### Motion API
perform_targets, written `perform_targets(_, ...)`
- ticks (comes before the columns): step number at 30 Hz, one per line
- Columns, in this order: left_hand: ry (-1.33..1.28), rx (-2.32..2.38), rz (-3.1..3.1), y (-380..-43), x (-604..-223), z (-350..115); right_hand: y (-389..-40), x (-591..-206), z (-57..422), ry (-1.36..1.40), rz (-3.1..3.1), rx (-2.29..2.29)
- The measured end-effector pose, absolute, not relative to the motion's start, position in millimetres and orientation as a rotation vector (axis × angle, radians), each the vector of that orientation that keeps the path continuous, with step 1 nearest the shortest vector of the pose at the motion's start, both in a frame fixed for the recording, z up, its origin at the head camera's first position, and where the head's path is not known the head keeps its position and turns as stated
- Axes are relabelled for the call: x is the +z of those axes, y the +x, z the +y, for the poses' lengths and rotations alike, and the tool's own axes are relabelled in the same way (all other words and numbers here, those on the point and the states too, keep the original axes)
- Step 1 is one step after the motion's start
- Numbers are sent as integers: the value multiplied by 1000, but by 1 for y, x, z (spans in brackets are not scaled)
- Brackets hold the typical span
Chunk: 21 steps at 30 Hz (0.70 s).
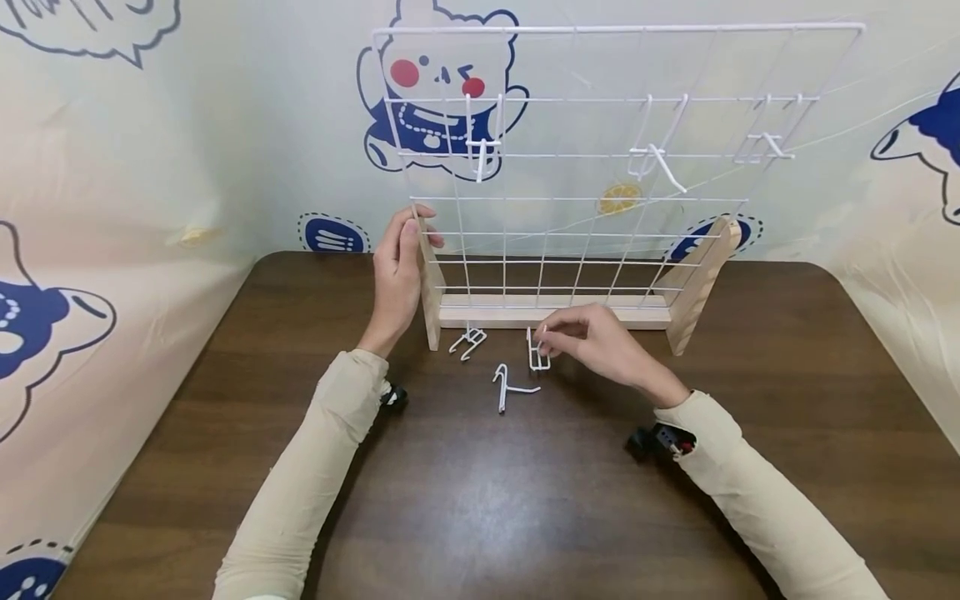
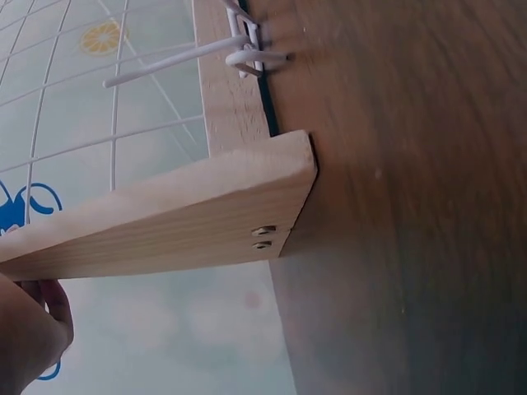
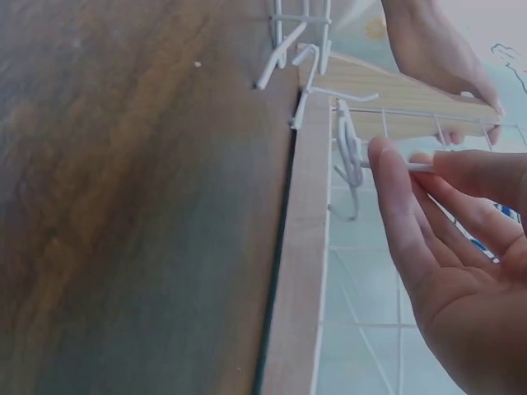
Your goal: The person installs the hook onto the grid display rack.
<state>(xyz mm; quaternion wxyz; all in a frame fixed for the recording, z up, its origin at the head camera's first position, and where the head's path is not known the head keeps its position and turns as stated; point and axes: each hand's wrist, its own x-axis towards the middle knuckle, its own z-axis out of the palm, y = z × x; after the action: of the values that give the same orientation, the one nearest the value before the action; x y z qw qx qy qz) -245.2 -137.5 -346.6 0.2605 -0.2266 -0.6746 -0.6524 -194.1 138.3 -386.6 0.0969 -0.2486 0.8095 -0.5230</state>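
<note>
A white wire grid rack point(image 1: 540, 287) stands on wooden side panels at the back of the table. My left hand point(image 1: 397, 275) grips its left side panel point(image 1: 431, 292), the thumb in front and fingertips round the far side. With thumb and fingertips my right hand point(image 1: 603, 343) pinches the prong of a white wire hook point(image 1: 538, 362) low in front of the wooden base bar point(image 1: 487, 315). The right wrist view shows this hook point(image 3: 347, 148) with its wire frame beyond the fingertips. Two more white hooks lie on the table to the left, one loose hook point(image 1: 503, 392) nearer me, another hook point(image 1: 469, 342) by the rack.
Three white hooks hang on the upper grid: a left hook point(image 1: 482, 150), a middle hook point(image 1: 660, 158) and a right hook point(image 1: 768, 147). A printed cloth point(image 1: 247, 125) hangs behind the dark wooden table point(image 1: 480, 517). The right side panel point(image 1: 705, 283) is slanted.
</note>
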Motion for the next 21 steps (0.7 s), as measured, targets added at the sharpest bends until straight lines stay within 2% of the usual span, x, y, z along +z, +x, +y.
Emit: perform_targets(21, -555, -1753, -1807, -247, -348, -132, -169, -368, 171, -889, 2703, -1574)
